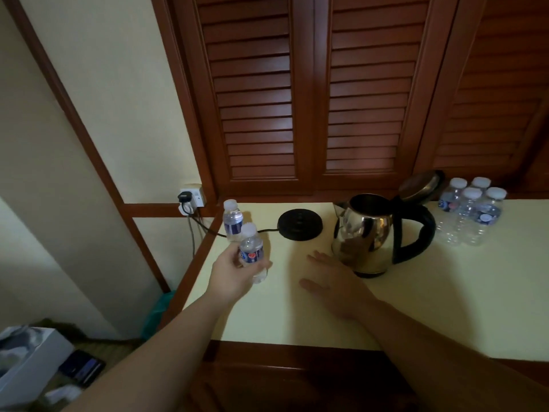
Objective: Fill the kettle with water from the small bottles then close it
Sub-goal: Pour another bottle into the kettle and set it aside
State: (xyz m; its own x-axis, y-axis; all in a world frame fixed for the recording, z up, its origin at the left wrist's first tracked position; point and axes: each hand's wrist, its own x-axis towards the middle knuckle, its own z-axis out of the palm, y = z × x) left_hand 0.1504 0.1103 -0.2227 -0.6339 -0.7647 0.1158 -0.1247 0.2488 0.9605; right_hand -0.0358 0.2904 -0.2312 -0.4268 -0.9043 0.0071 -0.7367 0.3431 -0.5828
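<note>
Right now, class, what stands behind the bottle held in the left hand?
Another capped bottle stands behind the held bottle, by the black cord. Its base is hidden by the left hand.

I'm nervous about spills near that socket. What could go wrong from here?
The left hand grips a still-capped bottle; uncapping it one-handed could slop water near the base and its cord. The kettle stands off its base with lid up; the right hand beside it might knock it.

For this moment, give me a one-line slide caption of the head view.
Left hand grips a small capped water bottle beside the open steel kettle; right hand rests open on the cream counter.
</note>
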